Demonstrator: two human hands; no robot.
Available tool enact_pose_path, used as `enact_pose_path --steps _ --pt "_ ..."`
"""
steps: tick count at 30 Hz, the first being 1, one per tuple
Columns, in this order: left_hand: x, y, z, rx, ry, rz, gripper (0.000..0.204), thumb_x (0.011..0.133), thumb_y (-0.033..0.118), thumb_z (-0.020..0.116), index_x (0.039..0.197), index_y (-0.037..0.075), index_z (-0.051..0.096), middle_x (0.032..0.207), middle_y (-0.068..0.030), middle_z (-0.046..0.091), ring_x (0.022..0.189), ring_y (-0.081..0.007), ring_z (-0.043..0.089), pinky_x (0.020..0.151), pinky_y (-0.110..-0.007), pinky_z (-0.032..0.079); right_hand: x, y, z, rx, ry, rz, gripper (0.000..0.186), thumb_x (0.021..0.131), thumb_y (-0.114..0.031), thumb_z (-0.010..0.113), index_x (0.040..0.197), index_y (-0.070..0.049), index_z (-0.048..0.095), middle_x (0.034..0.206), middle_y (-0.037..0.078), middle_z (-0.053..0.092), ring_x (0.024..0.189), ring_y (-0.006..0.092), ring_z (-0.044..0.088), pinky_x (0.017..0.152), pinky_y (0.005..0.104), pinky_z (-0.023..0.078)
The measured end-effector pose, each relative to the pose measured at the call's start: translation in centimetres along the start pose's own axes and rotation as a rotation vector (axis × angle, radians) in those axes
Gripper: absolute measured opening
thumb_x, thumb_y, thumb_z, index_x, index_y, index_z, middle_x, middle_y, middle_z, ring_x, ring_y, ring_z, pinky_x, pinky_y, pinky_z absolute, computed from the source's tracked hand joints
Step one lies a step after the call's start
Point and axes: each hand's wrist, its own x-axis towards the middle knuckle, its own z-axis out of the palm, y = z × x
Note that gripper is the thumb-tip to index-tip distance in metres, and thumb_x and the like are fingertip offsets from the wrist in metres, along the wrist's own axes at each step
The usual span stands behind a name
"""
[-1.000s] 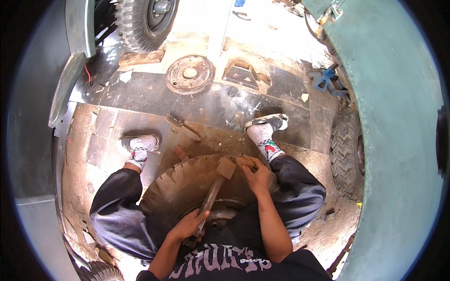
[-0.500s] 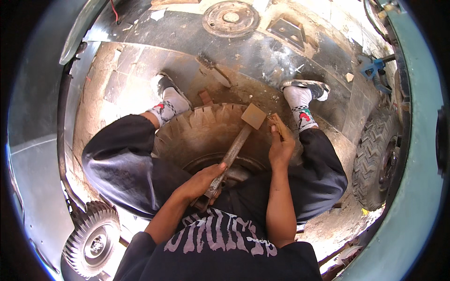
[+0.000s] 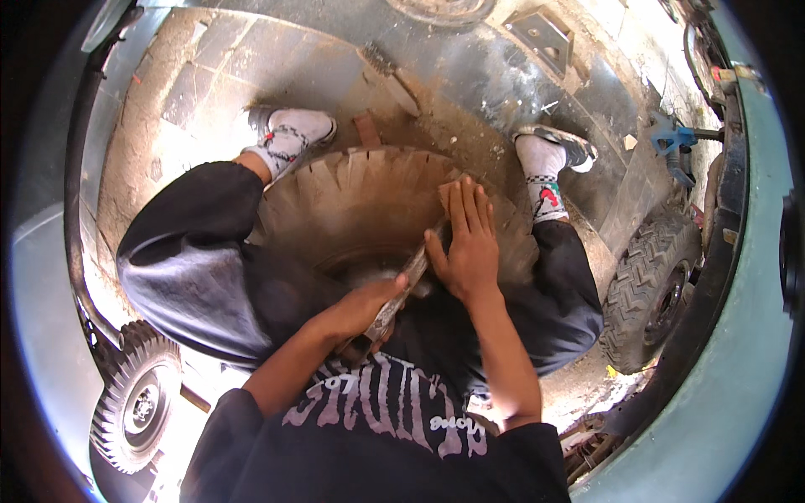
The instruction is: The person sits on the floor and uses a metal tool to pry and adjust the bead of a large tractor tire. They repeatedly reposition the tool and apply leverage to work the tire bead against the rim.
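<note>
My left hand (image 3: 360, 310) is closed around the lower part of a worn, flat metal bar (image 3: 409, 283), which slants up and away to the right. My right hand (image 3: 470, 251) lies over the bar's far end, its fingers stretched out together and its thumb apart along the bar. A brown edge (image 3: 446, 193) shows beside the fingertips; whether it is the bar's square tan end or a loose piece, I cannot tell. Beneath both hands lies a large dusty tyre (image 3: 335, 201) between my legs, its hub partly hidden by the bar and my hands.
Beyond the tyre are a reddish block (image 3: 366, 130), a brush (image 3: 390, 80), a round metal disc (image 3: 444, 10) and a metal block with holes (image 3: 541, 42). A blue tool (image 3: 673, 138) sits at right. Wheels stand at right (image 3: 646, 293) and left (image 3: 138, 411), beside vehicle panels.
My right hand has moved left from beside the bar onto its square end, covering it; the small brown piece it pinched no longer shows clearly. My left hand keeps its hold. The view has shifted.
</note>
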Motion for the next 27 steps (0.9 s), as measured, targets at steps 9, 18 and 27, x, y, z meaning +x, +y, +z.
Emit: enact_pose_path --steps 9,18,27 --pt "0.7 -0.8 0.6 -0.061 -0.023 0.009 0.082 0.108 0.075 0.037 0.127 -0.002 0.059 0.065 -0.0130 0.061 0.046 -0.0232 0.061 0.043 -0.036 0.050 2.0 0.3 -0.4 -0.141 -0.130 -0.002 0.097 0.100 -0.062 0.061 0.169 -0.002 0.029 0.176 0.020 0.027 0.163 0.0431 0.022 0.131 0.0585 0.017" --pt "1.2 -1.9 1.1 -0.144 -0.015 0.044 0.072 0.109 0.073 0.037 0.109 0.004 0.058 0.060 -0.0104 0.059 0.043 -0.0225 0.059 0.042 -0.036 0.048 0.4 -1.1 -1.2 -0.141 -0.195 0.019 0.091 0.103 -0.059 0.058 0.168 -0.002 0.030 0.174 0.025 0.028 0.162 0.0445 0.024 0.132 0.0572 0.016" --pt "1.2 -2.6 1.7 -0.037 0.035 0.079 0.079 0.111 0.069 0.034 0.128 -0.004 0.062 0.073 -0.0150 0.066 0.056 -0.0248 0.067 0.054 -0.039 0.053 -1.0 -1.6 -2.8 -0.176 -0.261 0.011 0.090 0.105 -0.057 0.055 0.169 -0.001 0.026 0.174 0.026 0.028 0.163 0.0445 0.021 0.132 0.0576 0.015"
